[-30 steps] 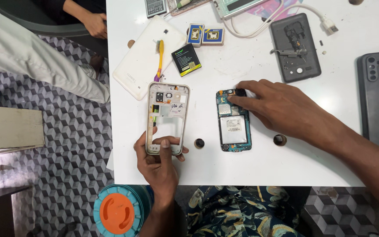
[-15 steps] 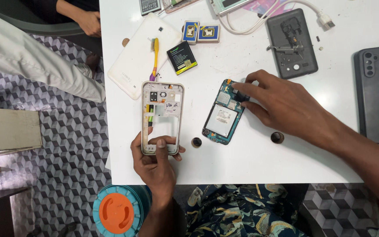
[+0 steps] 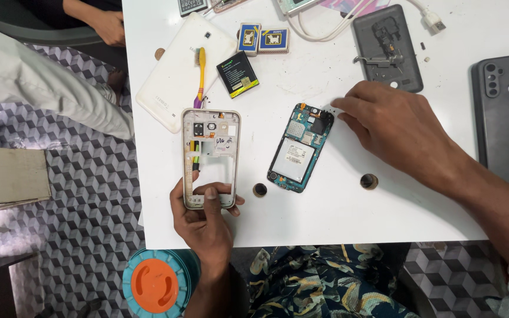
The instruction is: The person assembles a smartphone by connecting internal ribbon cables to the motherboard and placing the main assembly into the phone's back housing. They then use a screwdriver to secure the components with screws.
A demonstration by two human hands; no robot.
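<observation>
My left hand grips the bottom end of a pale phone frame, thumb pressed over its lower edge, fingers curled shut beneath. The frame lies flat on the white table. My right hand rests palm down, fingers loosely bent and holding nothing, fingertips just beside the top corner of the bare circuit board. A small dark ring sits between frame and board.

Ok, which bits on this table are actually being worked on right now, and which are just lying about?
In hand:
- phone frame, gripped at its lower end by the left hand
- circuit board, flat on the white table, right hand fingertips at its top corner

Lying about:
- white tablet with toothbrush on it
- black battery
- grey back cover
- dark phone
- white cable
</observation>
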